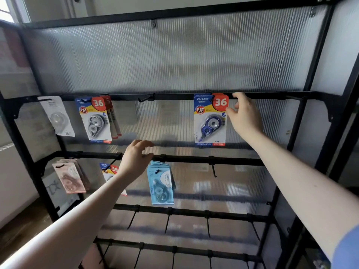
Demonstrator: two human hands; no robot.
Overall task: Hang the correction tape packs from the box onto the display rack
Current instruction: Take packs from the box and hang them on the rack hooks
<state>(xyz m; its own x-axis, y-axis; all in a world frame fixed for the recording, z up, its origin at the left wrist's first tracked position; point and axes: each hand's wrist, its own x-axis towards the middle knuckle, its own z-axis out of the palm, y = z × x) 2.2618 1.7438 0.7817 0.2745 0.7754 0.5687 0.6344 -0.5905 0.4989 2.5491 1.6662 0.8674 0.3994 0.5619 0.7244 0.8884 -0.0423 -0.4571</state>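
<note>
A blue-carded correction tape pack (210,119) with a purple dispenser hangs upright from the display rack (174,97)'s upper bar. Grey, clear, pink and light-blue packs hang on other hooks.
</note>
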